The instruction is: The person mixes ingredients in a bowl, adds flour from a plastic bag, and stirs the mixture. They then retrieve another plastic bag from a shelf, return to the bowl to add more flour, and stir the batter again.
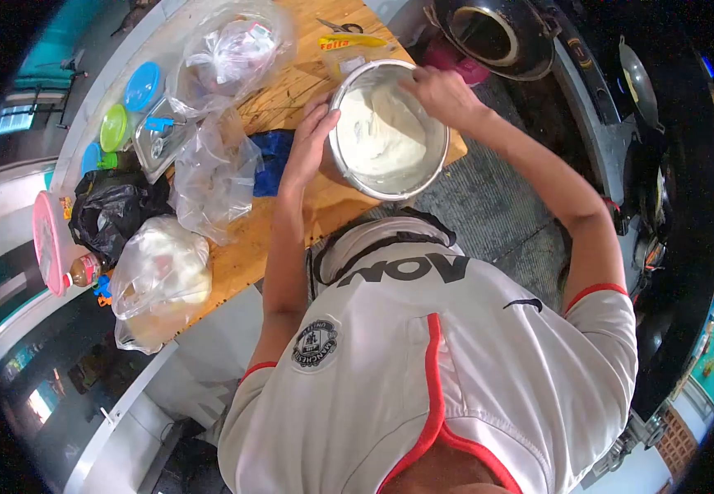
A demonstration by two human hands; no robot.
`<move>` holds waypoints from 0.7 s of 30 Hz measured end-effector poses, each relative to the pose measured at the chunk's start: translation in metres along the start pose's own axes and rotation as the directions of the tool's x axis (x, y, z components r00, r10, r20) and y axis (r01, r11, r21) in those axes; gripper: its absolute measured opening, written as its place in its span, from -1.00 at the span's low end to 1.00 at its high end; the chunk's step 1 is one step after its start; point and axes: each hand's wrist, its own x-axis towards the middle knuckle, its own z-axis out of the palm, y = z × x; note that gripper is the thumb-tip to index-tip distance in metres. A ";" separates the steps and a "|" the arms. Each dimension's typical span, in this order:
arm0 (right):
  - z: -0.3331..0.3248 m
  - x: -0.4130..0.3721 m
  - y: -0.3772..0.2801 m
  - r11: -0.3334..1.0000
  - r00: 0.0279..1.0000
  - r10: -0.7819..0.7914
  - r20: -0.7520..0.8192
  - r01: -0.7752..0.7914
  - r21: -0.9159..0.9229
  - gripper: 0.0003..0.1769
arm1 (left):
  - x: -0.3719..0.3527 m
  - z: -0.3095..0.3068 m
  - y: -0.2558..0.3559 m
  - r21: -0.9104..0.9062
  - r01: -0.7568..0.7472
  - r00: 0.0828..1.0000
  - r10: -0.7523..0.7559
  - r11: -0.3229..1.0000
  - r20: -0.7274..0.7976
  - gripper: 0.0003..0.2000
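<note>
A round metal bowl (pixel 390 196) sits at the edge of the wooden table and holds a thick, pale cream mixture (pixel 376 136) with swirl marks in it. My left hand (pixel 314 138) grips the bowl's left side, its thumb by the rim. Over the upper right rim is my right hand (pixel 447 97), fingers curled closed with the fingertips towards the inside. Whatever it grasps is hidden by the hand and the bowl. Just beyond the bowl lies a yellow packet (pixel 353 41), with scissors (pixel 340 27) behind it.
Plastic bags (pixel 217 169) and a black bag (pixel 118 210) crowd the left of the wooden table (pixel 291 78). A dark blue item (pixel 273 160) lies near my left wrist. A large wok (pixel 501 37) stands at the upper right, beside the stove (pixel 587 70).
</note>
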 end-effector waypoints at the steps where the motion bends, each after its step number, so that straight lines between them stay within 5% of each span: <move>1: 0.000 0.005 0.005 0.999 0.999 -0.017 -0.038 0.015 -0.049 -0.73 | 0.007 0.006 -0.003 -0.001 -0.057 0.998 0.057 0.998 0.024 -0.72; 3: 0.005 0.003 0.008 0.983 0.999 -0.034 0.020 0.037 -0.182 -0.68 | 0.013 0.018 0.001 0.047 -0.157 0.987 0.156 0.986 0.032 -0.72; 7: 0.016 -0.043 0.002 0.997 0.956 0.072 0.283 -0.074 -0.004 -0.84 | 0.018 0.022 -0.015 -0.228 -0.086 0.994 0.070 0.970 -0.081 -0.71; 10: 0.023 -0.067 -0.019 0.920 0.913 0.167 0.372 -0.280 0.275 -0.82 | 0.015 0.024 -0.017 -0.328 -0.084 0.992 0.047 0.941 -0.120 -0.68; 13: 0.049 -0.066 -0.035 0.771 0.961 0.047 0.271 -0.208 0.602 -0.84 | 0.011 0.026 -0.023 -0.408 -0.039 0.994 -0.006 0.912 -0.110 -0.65; 16: 0.041 -0.044 -0.042 0.713 0.914 0.335 0.228 -0.404 0.573 -0.84 | 0.005 0.028 -0.028 -0.469 0.010 0.995 -0.053 0.883 -0.080 -0.65; 20: 0.038 -0.051 -0.043 0.868 0.960 0.166 0.226 -0.251 0.429 -0.84 | 0.002 0.021 -0.048 -0.500 0.036 0.993 -0.087 0.865 -0.080 -0.66; 21: 0.030 -0.054 -0.039 0.927 0.940 0.077 0.332 -0.190 0.323 -0.82 | 0.002 0.018 -0.052 -0.501 0.027 0.993 -0.081 0.865 -0.086 -0.66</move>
